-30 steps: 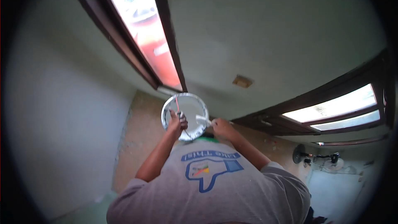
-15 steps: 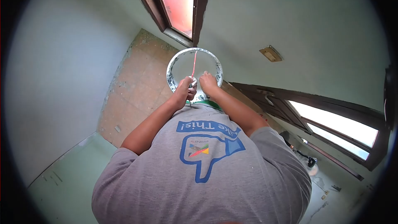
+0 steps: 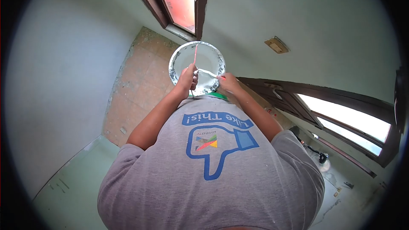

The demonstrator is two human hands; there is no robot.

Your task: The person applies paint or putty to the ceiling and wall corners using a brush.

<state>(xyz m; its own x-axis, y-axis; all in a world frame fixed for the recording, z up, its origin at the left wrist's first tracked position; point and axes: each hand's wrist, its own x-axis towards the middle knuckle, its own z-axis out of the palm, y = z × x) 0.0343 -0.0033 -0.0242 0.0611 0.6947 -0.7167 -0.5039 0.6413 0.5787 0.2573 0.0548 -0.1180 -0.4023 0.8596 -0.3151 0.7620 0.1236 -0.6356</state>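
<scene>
A white bucket (image 3: 171,59) with a paint-spattered rim hangs or stands in front of my belly. From its far rim a thin reddish cord (image 3: 196,53) runs up into my left hand (image 3: 187,79), and a strand drops from that hand to the near side. My left fist is closed round this cord. A narrow white strip (image 3: 207,73) stretches across the bucket's mouth from my left hand to my right hand (image 3: 229,82). The right fingers are closed on its reddish end, by the bucket's right rim. Inside, the bucket looks pale.
A tiled floor (image 3: 136,81) lies beyond the bucket on the left, beside a pale wall (image 3: 72,72). Dark-framed windows (image 3: 202,8) stand ahead and at right. A wall switch plate (image 3: 276,45) is on the right wall. Pipe fittings (image 3: 322,157) show low at right.
My right hand has moved right, away from the left, and the white strip now shows drawn out between them. The left hand keeps its grip on the cord.
</scene>
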